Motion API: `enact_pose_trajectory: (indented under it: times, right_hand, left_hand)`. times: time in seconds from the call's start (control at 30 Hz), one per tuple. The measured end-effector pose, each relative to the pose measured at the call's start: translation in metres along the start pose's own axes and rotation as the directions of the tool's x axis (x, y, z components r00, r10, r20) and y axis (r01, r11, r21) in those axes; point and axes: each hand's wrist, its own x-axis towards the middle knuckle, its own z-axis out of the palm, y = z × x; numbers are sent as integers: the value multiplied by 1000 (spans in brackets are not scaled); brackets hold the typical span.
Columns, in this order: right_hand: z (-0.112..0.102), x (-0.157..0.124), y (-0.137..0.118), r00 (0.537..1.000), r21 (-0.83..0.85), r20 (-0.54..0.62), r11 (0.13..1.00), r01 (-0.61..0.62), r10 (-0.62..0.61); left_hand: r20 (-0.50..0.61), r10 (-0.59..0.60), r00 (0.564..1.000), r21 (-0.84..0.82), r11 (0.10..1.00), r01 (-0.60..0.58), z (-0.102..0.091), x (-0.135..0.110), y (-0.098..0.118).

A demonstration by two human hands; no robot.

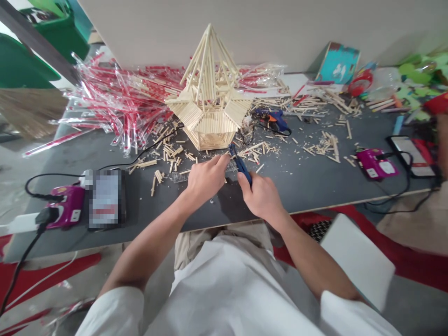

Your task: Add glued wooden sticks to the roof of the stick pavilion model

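Note:
My right hand (262, 196) is wrapped round the dark blue handles of a pair of cutting pliers (241, 165), whose jaws point away from me. Close to those jaws, my left hand (208, 177) is closed in a pinch; whatever lies between its fingertips is too small or hidden to make out. Beneath the left hand a clear plastic ruler (181, 177) lies on the table, partly covered. Just beyond both hands stands a lantern-shaped model of thin wooden sticks (213, 123), with a pointed top and flared side panels. Short cut stick pieces (175, 151) are scattered around it.
Red-and-clear plastic wrappers (129, 102) are heaped at the back left of the dark table (301, 179). A blue glue gun (278, 122) lies right of the model. Purple power sockets (68, 205) and a phone (105, 198) are at left; another phone (413, 156) is at right.

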Motion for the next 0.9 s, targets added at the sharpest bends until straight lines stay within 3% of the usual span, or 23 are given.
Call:
enact_pose_trajectory:
  times: [0.5,0.7,0.9]
  right_hand:
    - [2,0,-1,999,-71,-38,997,2,-5]
    - [13,5,0,998,-129,-59,991,-20,13]
    - [8,-9,5,999,-151,-38,988,-18,13]
  left_hand:
    - [-39,-6,999,-47,999,4,-1,-2,-2]
    - [-17,-44,999,-55,998,43,-2,-1,-4]
    - [0,-49,999,-41,998,49,-5,1,-9]
